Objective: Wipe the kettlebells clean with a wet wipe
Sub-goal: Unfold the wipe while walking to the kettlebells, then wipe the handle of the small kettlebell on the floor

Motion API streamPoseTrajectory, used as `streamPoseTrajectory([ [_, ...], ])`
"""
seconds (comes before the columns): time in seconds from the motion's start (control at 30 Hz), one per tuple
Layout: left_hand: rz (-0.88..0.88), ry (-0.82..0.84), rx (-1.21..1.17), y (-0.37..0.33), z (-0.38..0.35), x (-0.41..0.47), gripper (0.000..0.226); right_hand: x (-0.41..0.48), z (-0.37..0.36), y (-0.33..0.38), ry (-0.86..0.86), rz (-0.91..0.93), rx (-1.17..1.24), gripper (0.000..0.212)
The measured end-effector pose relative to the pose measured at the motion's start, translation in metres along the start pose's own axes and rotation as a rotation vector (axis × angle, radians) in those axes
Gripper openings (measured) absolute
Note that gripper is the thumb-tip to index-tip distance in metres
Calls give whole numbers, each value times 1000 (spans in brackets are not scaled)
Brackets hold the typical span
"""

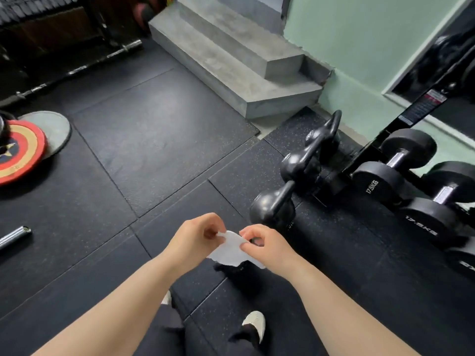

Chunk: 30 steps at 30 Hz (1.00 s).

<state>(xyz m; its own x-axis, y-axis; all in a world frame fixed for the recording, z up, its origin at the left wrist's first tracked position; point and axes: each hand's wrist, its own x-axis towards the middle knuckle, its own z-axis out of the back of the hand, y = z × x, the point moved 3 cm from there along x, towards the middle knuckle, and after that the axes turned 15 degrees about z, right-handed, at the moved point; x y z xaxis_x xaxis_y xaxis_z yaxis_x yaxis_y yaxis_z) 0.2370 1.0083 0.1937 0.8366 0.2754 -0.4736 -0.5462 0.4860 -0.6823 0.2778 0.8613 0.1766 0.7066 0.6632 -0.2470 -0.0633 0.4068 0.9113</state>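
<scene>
Kettlebells (273, 205) stand in a row on the rubber floor (154, 140) near its right edge, beside the dumbbells (377, 181); your left hand (195, 236) and right hand (266, 244) each pinch the wet wipe (230, 249), seemingly half-folded; spread it flat before wiping the nearest handle.

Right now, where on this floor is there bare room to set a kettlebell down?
The widest bare mat lies between the concrete steps, the barbell and the striped disc. The right side is crowded: kettlebells stand close beside the dumbbells.
</scene>
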Motion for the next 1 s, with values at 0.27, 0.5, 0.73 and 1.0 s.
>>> streamPoseTrajectory([
  [0.27, -114, 314, 52, 23, 26, 66, 36, 33, -51, -5, -219, -221, 227, 9],
  [0.5, 17, 411, 299, 107, 71, 146, 32, 36, -97, -79, -696, -651, 296, 22],
  [0.73, 31, 520, 363, 205, -61, 217, 33, 51, -96, -234, -1000, -842, 194, 17],
  [1.0, -29, 580, 317, 312, -236, 303, 23, 138, -120, -407, -1074, -571, -188, 18],
])
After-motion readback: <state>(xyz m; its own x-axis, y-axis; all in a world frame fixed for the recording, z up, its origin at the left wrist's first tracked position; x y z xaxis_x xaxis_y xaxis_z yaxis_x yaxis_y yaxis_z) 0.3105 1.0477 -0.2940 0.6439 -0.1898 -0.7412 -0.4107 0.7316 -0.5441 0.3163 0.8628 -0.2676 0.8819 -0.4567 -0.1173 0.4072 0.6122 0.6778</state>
